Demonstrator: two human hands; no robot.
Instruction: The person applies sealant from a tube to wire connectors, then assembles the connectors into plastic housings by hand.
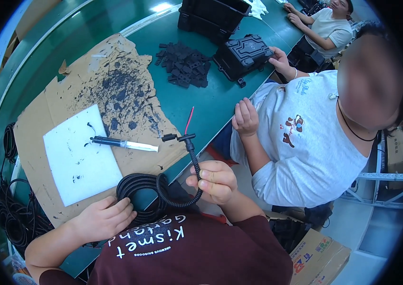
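My right hand (214, 181) pinches a black corrugated cable (193, 154) just below its end. That end carries a black connector (187, 137) and points upward, with a thin red wire (189, 121) sticking out of it. The rest of the cable runs down into a loose coil (137, 183) at the table's near edge. Curled fingers of my left hand (108, 218) hold the coil's lower left side; the fingertips are partly hidden behind it. Beyond the coil, a syringe (124, 144) with dark contents lies across a white foam sheet (82, 166).
Black-stained cardboard (44, 118) covers the green table under the foam. A pile of small black parts (184, 64), a black case (242, 54) and a black bin (213, 19) stand farther off. A co-worker (310, 137) sits close on the right. More cable coils (16, 218) lie at left.
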